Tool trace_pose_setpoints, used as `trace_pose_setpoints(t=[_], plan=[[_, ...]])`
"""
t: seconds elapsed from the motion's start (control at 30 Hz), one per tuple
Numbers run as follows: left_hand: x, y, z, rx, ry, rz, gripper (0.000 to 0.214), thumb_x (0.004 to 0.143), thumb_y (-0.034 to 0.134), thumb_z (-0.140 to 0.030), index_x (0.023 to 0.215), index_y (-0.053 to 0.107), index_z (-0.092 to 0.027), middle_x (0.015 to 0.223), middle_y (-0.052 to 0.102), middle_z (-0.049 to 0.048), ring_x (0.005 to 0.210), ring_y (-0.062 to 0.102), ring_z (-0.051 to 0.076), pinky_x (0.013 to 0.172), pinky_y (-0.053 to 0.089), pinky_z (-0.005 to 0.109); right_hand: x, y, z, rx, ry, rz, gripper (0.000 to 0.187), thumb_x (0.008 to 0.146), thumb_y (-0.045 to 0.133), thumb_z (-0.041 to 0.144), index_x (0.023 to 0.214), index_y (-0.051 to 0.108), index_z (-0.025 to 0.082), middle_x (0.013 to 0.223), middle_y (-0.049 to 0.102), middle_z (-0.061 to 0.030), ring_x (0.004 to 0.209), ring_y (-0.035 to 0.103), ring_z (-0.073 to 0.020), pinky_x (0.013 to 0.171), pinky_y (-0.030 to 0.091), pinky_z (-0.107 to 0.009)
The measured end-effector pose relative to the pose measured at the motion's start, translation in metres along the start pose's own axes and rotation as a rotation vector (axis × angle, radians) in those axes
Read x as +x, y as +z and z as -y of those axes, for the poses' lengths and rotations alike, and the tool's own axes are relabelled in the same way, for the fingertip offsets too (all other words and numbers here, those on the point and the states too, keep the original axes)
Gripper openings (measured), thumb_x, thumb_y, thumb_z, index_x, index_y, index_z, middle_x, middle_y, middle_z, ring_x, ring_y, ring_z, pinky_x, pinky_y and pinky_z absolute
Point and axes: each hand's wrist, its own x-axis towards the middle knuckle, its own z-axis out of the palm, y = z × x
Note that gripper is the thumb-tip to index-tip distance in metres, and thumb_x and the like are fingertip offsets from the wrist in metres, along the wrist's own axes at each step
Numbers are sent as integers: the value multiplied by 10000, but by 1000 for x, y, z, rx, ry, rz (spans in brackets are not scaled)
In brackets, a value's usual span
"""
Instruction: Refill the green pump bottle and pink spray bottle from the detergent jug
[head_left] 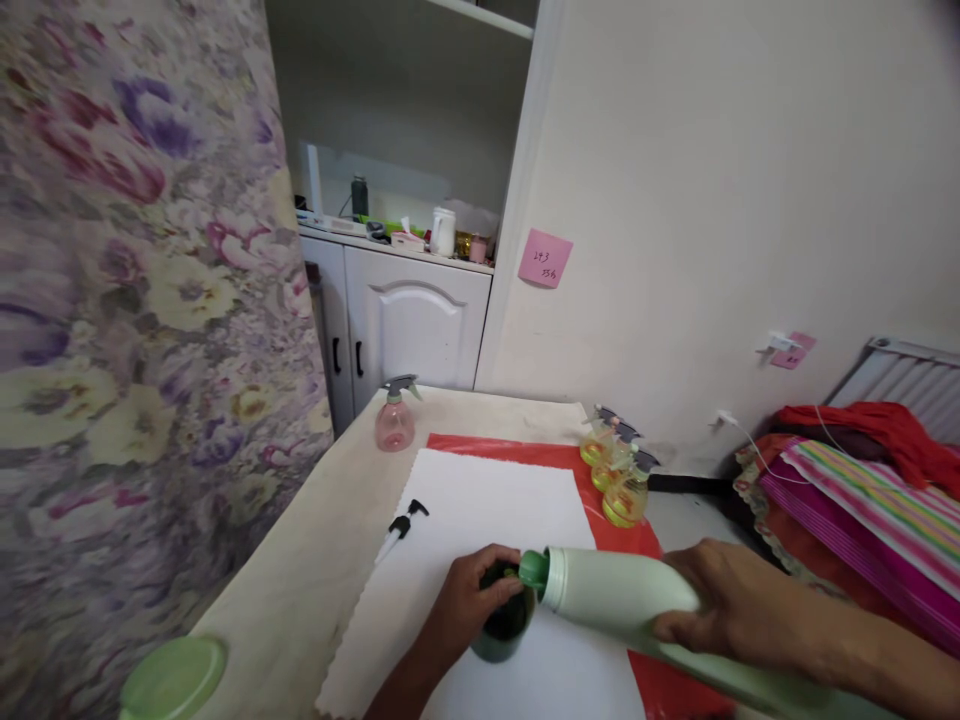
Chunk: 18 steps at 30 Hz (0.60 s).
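So the left hand point(476, 595) has its fingers wrapped round the top of a small dark green bottle point(499, 645), which is standing on a white sheet point(502, 500) at the near part of the tabletop point(292, 540). Right hand point(720, 605) is gripping a big pale green bottle point(619, 585), tipped well over with its mouth pointing left, right by the small one's top. There's some green stuff point(534, 569) at that mouth, can't really tell if it's liquid or a spout.

A black pump head point(405, 522) lies on the white sheet's left side, farther off than the hands. Under that sheet is a red one point(630, 537), with three spray bottles point(624, 498) of yellow liquid bunched at the far right. Pink spray bottle point(395, 425) is far left, and a light green lid point(176, 675) sits near left.
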Motion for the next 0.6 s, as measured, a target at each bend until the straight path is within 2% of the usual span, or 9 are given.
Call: trace_pose_setpoints(t=[0.17,0.33,0.4,0.5,0.6], plan=[[-1,0,-1,-14,-2,1,196,759,639,-203,946,698,-190,933,746,29,894,648,218,828,471,293,2,10,-11,186,-3,37,275,740,641,464,757,693,195,700,699,-44,610,583,-177,500,343,-239],[-1,-1,-2,19,1,-14,225,735,616,-171,940,700,-204,955,732,20,920,638,214,839,465,283,5,17,-22,580,28,50,384,750,636,535,865,661,170,618,569,19,491,443,-95,418,283,-203],[-1,-1,-3,30,-1,-8,231,739,602,-171,945,699,-209,980,726,22,938,636,215,852,461,285,10,17,-25,713,-11,58,413,756,621,563,868,634,166,616,522,35,478,409,-80,402,259,-195],[-3,-1,-6,59,-9,-5,237,736,603,-175,948,700,-213,983,725,26,949,638,220,869,456,294,23,15,-27,835,-116,-17,385,779,606,554,782,591,169,568,479,55,465,378,-71,410,217,-201],[-5,0,-5,91,-18,-20,275,708,621,-158,963,704,-221,1033,722,35,1004,629,231,920,437,310,48,19,-28,928,-176,-188,413,796,606,525,594,501,180,451,408,72,458,360,-77,462,243,-222]])
